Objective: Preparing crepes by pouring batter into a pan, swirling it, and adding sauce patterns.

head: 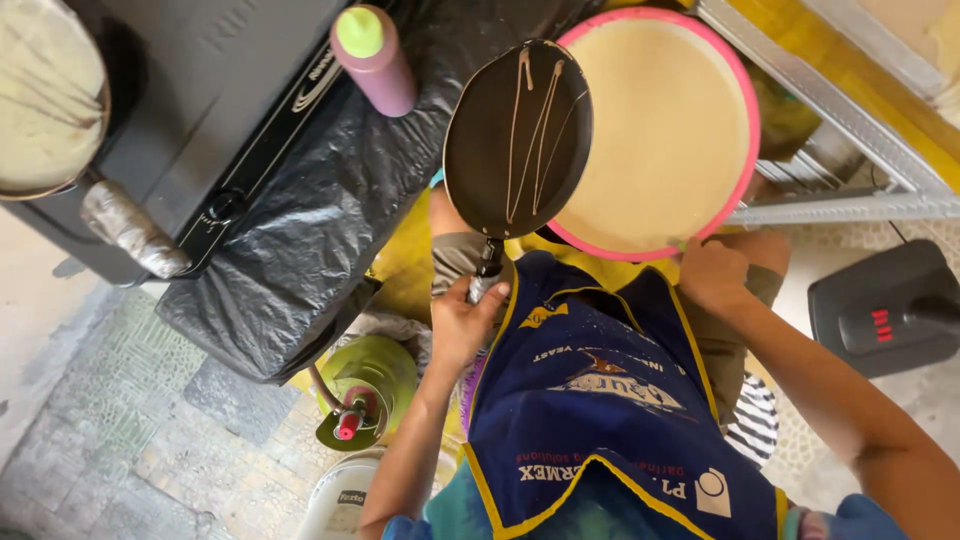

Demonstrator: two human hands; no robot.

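Observation:
My left hand (462,322) grips the handle of a dark round frying pan (517,136), held tilted over the edge of a pink basin. Thin pale streaks of batter run down the pan's face. The pink basin (745,150) is full of pale yellow batter. My right hand (712,274) holds the basin's near rim. A blue apron with yellow trim (600,400) covers my lap below both hands.
A black stove (200,90) sits at the left on a surface wrapped in black plastic (310,230), with another pan of cooked batter (45,95) on it. A pink squeeze bottle (375,58) stands behind. A green gas cylinder (365,385) and a dark fan base (885,310) are on the floor.

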